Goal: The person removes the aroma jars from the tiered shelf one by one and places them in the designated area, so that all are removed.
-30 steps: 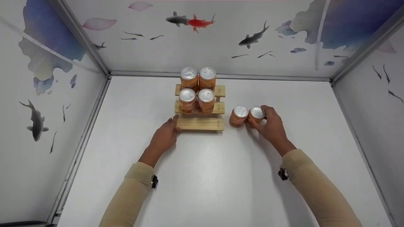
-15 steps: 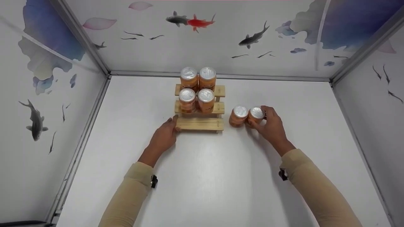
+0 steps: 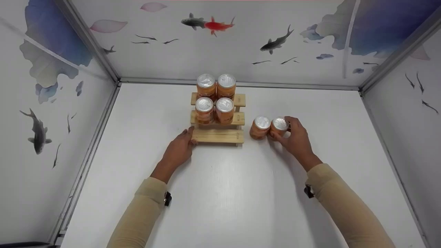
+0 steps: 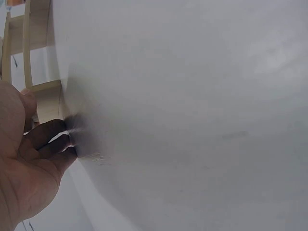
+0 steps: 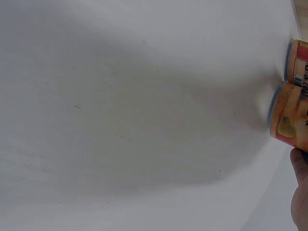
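Note:
A three-step wooden rack (image 3: 218,136) stands on the table, its lowest step bare. At its left end my left hand (image 3: 178,148) grips the lowest step's edge; in the left wrist view that hand's lower fingers (image 4: 61,159) reach down to the tabletop. Right of the rack, two orange cans with silver lids stand upright side by side. My right hand (image 3: 298,137) holds the right can (image 3: 279,125) between thumb and fingers, and the left can (image 3: 260,128) touches it. The right wrist view shows the held can (image 5: 288,115) with its base on the table, the thumb against its side.
Several more orange cans stand on the rack: two on the top step, including the back left can (image 3: 206,88), and two on the middle step, including the front right can (image 3: 225,112). White walls with painted fish enclose the white table (image 3: 220,206) at the back and sides.

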Motion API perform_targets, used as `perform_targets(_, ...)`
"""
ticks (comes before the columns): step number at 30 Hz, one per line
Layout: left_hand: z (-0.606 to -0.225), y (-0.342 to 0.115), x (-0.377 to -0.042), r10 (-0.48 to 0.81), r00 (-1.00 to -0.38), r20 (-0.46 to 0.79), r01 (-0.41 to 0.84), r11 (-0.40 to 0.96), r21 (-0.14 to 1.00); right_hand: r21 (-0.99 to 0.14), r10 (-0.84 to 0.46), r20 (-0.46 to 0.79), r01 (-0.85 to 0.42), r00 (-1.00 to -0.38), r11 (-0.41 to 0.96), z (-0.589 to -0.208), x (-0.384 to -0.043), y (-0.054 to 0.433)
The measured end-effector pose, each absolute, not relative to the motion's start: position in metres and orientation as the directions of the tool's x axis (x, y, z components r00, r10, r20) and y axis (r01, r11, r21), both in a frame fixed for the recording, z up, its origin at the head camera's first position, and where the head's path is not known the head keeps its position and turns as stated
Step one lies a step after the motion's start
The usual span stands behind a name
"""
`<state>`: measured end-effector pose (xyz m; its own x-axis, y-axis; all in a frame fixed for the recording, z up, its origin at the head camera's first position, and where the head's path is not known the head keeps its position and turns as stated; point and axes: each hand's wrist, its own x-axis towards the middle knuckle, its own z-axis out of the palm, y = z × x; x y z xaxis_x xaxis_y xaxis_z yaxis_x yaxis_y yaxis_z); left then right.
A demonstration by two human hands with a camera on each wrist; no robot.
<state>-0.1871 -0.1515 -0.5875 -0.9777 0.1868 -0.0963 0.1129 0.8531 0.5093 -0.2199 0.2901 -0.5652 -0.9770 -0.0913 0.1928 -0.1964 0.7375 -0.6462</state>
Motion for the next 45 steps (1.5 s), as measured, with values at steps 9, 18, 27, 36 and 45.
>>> perform_targets(9, -0.587, -0.153, -0.191, 0.183, -0.976, -0.115, 0.099, 0.851, 0.515, -0.654, -0.096, 0.143, -0.166, -0.985, 0.738, -0.561, -0.223, 0.291)
perform_targets(18, -0.586, -0.152, -0.19, 0.182, -0.975, -0.124, 0.096, 0.857, 0.507, -0.637, -0.118, 0.135, -0.177, -0.984, 0.75, -0.558, -0.224, 0.293)
perform_targets(27, -0.589, -0.151, -0.19, 0.188, -0.975, -0.121, 0.103, 0.857, 0.504, -0.563, -0.184, 0.135, -0.228, -0.974, 0.794, -0.553, -0.222, 0.295)
perform_targets(36, -0.588, -0.153, -0.19, 0.202, -0.974, -0.097, 0.125, 0.85, 0.512, -0.492, -0.216, 0.192, -0.285, -0.957, 0.823, -0.536, -0.22, 0.291)
perform_targets(45, -0.589, -0.152, -0.189, 0.184, -0.976, -0.114, 0.103, 0.857, 0.506, -0.428, -0.239, 0.228, -0.317, -0.944, 0.846, -0.52, -0.226, 0.272)
